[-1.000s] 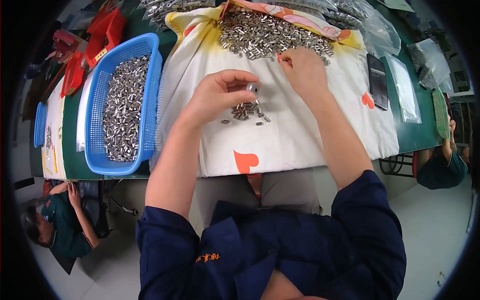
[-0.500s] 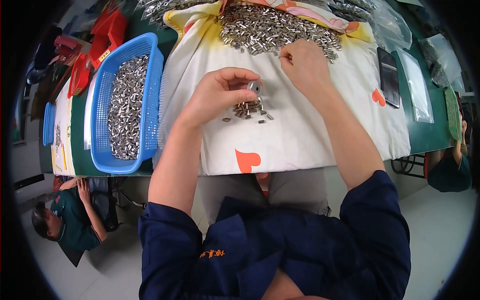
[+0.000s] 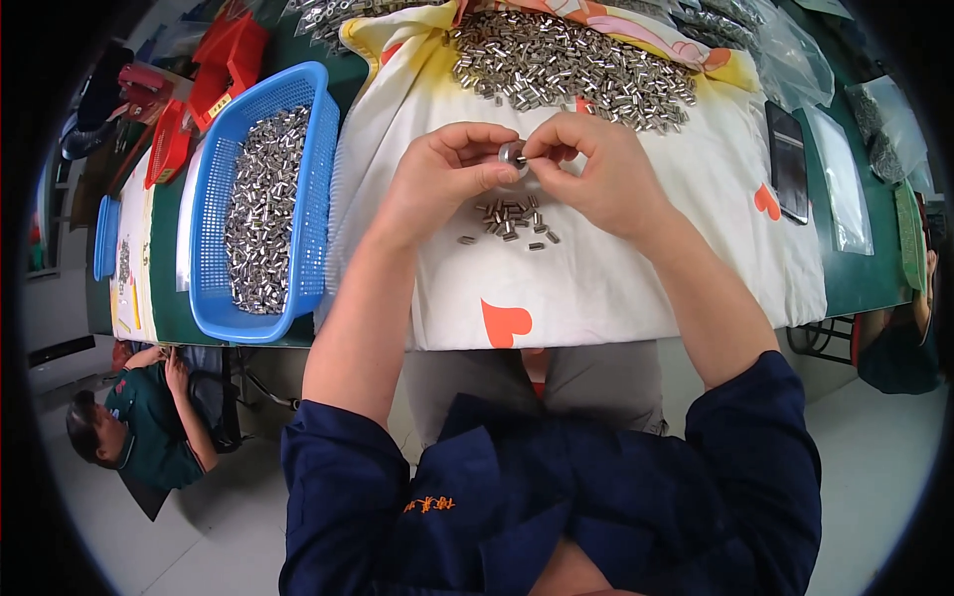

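My left hand (image 3: 437, 181) holds a round grey metal ring (image 3: 511, 154) between thumb and fingertips, above the white cloth. Closed in a pinch, my right hand (image 3: 608, 177) meets the ring's face with a small metal piece (image 3: 523, 159). Most of that piece is hidden by the fingertips, and I cannot tell how far it sits in the hole. Under the hands lies a small heap of short metal cylinders (image 3: 509, 221), a few of them loose at its edge. A far larger heap of such cylinders (image 3: 576, 70) spreads across the cloth's far end.
At the left stands a blue plastic basket (image 3: 206, 248) full of cylinders, with red bins (image 3: 221, 70) behind it. A phone (image 3: 787, 164) and a clear plastic bag (image 3: 843, 184) lie to the right on the green table (image 3: 853, 273). Other people (image 3: 159, 422) sit at both sides.
My right hand has come from the edge of the large heap, near and left, to the ring in my left hand. The view has shifted slightly.
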Tool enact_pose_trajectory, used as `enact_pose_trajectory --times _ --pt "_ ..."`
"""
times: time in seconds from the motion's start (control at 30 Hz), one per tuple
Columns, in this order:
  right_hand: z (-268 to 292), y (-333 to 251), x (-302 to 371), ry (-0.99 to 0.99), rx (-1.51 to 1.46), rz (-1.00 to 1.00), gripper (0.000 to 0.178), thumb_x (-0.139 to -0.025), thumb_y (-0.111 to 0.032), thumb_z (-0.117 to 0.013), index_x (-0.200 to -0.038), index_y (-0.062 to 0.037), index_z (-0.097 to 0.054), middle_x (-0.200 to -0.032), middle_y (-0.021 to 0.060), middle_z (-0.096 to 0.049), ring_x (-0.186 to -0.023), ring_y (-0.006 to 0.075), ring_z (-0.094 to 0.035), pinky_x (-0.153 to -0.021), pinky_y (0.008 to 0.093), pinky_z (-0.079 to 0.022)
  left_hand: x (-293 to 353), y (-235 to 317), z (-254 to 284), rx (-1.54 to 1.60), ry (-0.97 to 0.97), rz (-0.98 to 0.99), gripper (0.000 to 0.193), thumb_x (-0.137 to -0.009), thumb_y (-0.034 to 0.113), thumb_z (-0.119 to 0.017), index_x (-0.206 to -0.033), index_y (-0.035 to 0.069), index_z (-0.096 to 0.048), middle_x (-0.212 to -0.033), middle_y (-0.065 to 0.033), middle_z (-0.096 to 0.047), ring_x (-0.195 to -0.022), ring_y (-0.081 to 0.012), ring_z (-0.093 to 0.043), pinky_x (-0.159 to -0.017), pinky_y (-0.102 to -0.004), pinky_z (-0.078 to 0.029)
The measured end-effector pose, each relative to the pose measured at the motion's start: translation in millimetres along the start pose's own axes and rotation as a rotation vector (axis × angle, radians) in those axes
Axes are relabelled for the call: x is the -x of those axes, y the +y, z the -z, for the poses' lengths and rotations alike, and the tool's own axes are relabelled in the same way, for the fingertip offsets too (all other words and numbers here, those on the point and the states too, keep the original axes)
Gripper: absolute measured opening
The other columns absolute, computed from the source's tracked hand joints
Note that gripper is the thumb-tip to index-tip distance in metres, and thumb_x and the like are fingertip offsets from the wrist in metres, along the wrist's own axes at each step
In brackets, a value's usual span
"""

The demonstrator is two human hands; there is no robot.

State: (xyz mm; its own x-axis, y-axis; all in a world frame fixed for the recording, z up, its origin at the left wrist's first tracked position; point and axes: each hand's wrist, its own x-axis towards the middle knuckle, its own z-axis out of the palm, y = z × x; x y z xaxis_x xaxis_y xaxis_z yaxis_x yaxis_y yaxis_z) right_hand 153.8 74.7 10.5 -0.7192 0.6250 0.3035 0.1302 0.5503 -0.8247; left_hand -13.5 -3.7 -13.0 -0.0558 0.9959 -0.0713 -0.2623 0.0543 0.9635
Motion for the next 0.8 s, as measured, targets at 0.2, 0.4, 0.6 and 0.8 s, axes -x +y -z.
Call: enact_pose_trajectory --times 0.2,0.4,0.6,0.8 --pt "-9.3 3.0 0.9 0.191 0.292 0.353 0.004 -0.063 -0.004 -0.056 -0.067 -0.0049 -0.054 -0.065 0.0068 -0.055 -0.062 0.0247 -0.052 -0.058 0.0339 -0.043 0.1 -0.2 -2.4 -0.067 0.036 -0.011 0.03 -0.071 -0.003 -0.063 -0.099 -0.003 -0.055 -0.088 -0.0072 -0.06 -0.078 -0.0119 -0.058 -0.072 -0.0225 -0.048" --pt "-7.9 3.2 2.5 0.109 0.281 0.29 0.005 -0.064 -0.005 -0.057 -0.069 -0.0042 -0.055 -0.066 0.0074 -0.056 -0.063 0.0233 -0.054 -0.057 0.0325 -0.044 1.6 2.0 -5.6 -0.105 0.009 0.007 0.03 -0.071 -0.003 -0.063 -0.099 -0.005 -0.055 -0.088 -0.0093 -0.061 -0.078 -0.0134 -0.059 -0.072 -0.0234 -0.048" --pt "6.7 -3.3 -0.8 -0.086 -0.092 -0.12 0.01 -0.071 -0.01 -0.059 -0.077 -0.0023 -0.059 -0.068 0.0056 -0.058 -0.062 0.0126 -0.054 -0.058 0.0252 -0.043 2.6 2.1 -2.6 -0.05 0.017 0.008 0.03 -0.071 -0.003 -0.063 -0.099 -0.005 -0.055 -0.088 -0.0092 -0.06 -0.079 -0.0131 -0.058 -0.071 -0.0231 -0.048" --pt "5.3 2.9 -3.3 -0.067 -0.202 -0.166 0.012 -0.07 -0.011 -0.061 -0.078 -0.0025 -0.059 -0.066 0.0029 -0.057 -0.058 0.0087 -0.049 -0.056 0.0227 -0.042 1.7 1.5 -3.5 0.0 -0.013 0.049 0.03 -0.071 -0.001 -0.064 -0.099 -0.004 -0.055 -0.09 -0.0084 -0.06 -0.079 -0.0121 -0.058 -0.071 -0.0226 -0.047"
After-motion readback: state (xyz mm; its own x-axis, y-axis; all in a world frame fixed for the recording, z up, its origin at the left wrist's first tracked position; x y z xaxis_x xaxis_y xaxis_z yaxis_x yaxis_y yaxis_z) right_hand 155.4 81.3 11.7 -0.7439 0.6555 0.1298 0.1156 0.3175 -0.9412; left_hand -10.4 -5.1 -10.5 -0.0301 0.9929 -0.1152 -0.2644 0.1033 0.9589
